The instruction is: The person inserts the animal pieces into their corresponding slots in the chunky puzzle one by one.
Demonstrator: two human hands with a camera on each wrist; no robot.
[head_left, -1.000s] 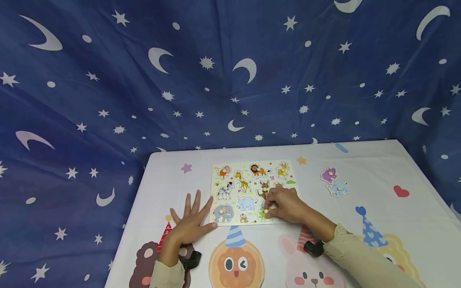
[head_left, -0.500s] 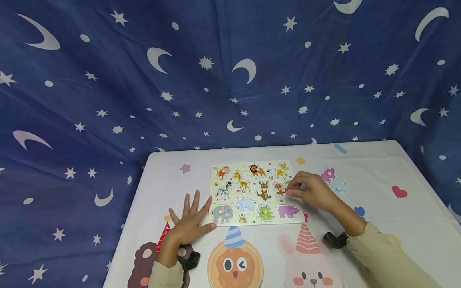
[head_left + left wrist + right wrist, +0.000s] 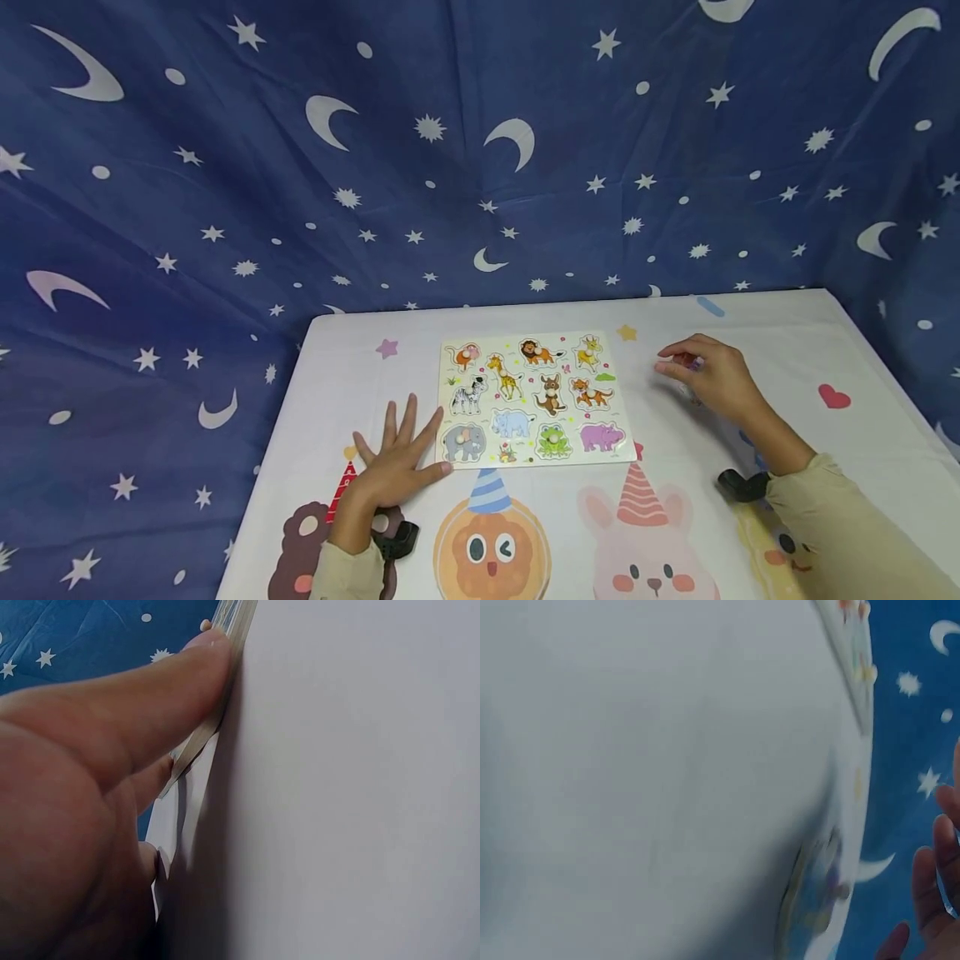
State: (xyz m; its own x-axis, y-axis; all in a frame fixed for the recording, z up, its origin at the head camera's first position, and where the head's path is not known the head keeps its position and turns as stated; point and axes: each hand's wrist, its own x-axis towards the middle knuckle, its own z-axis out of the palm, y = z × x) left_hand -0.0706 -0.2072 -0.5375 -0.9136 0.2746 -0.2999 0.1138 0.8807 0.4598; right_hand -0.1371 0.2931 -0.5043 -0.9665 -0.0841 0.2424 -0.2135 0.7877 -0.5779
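Left hand (image 3: 395,467) flat, fingers spread, steadying animal puzzle board (image 3: 531,398) on desk (image 3: 787,350); right hand (image 3: 708,379) curled over purple piece (image 3: 688,362), grip unclear.

Staged kids' play setup, looks like recording booth, not lived-in room. Blue moon-and-star backdrop cloth (image 3: 480,150) draped across whole background. Table under white cartoon-animal tablecloth (image 3: 525,533) with party hats. Wooden animal peg puzzle board (image 3: 532,398) on top.
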